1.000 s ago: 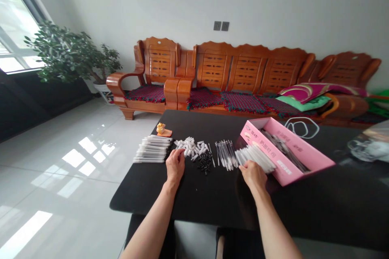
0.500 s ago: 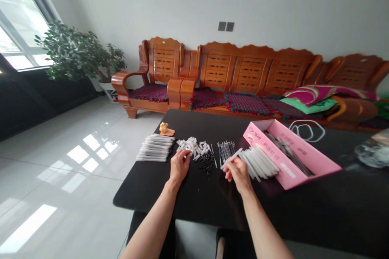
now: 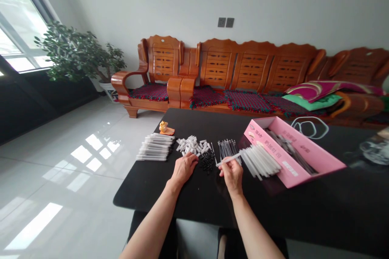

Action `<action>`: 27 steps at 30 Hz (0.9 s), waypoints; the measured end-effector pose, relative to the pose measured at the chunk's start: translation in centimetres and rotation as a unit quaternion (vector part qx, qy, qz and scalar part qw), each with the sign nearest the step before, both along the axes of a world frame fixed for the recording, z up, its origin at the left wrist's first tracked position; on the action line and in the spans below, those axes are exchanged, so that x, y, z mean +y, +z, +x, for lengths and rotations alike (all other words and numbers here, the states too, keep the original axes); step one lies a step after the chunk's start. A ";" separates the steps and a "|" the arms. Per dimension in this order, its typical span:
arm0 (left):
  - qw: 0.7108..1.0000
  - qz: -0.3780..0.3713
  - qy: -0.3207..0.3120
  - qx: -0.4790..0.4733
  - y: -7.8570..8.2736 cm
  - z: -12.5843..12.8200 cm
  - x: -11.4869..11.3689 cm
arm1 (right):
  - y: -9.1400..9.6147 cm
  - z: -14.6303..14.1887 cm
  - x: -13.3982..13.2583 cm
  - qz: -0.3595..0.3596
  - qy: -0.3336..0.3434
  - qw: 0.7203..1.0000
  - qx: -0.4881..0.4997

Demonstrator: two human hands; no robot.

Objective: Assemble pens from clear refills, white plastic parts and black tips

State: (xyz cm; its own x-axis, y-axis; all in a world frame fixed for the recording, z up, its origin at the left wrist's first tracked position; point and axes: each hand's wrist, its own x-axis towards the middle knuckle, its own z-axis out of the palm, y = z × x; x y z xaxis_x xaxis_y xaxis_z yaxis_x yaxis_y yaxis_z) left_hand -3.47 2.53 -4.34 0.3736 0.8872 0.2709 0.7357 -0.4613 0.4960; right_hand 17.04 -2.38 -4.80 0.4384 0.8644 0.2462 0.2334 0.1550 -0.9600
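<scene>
My right hand (image 3: 232, 175) pinches a white pen barrel (image 3: 228, 160), held slantwise above the table. My left hand (image 3: 184, 168) is closed, its fingertips down at the near edge of the white pen caps (image 3: 192, 144) and beside a pile of small black plugs (image 3: 207, 162). Whatever those fingers hold is hidden. Thin dark pen refills (image 3: 226, 147) lie in a bunch behind my right hand. To the right, more white barrels (image 3: 261, 161) lean in a row against a pink box (image 3: 284, 156). Assembled-looking pens with dark ends (image 3: 154, 147) lie stacked at the left.
A small yellow figurine (image 3: 164, 126) on an orange base stands behind the stacked pens. The pink box holds grey strip-like pieces (image 3: 288, 149). A white cable loop (image 3: 310, 127) and a clear plastic bag (image 3: 377, 151) lie farther right on the black table (image 3: 200, 198).
My left hand has shifted right toward the black plugs. My right hand has moved slightly left with the pen barrel, which now tilts less steeply.
</scene>
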 end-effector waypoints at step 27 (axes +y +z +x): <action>0.999 0.015 0.038 0.007 0.2 0.1 -0.2 | -0.9 0.7 0.4 0.002 0.076 0.980 0.182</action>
State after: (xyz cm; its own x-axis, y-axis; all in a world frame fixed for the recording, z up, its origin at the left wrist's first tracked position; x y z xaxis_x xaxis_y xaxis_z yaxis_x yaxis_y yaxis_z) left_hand -3.33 2.38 -4.13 0.3095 0.9043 0.2940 0.7756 -0.4190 0.4721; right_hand 17.70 -2.00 -5.68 0.3643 0.9259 0.1000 -0.1503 0.1644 -0.9749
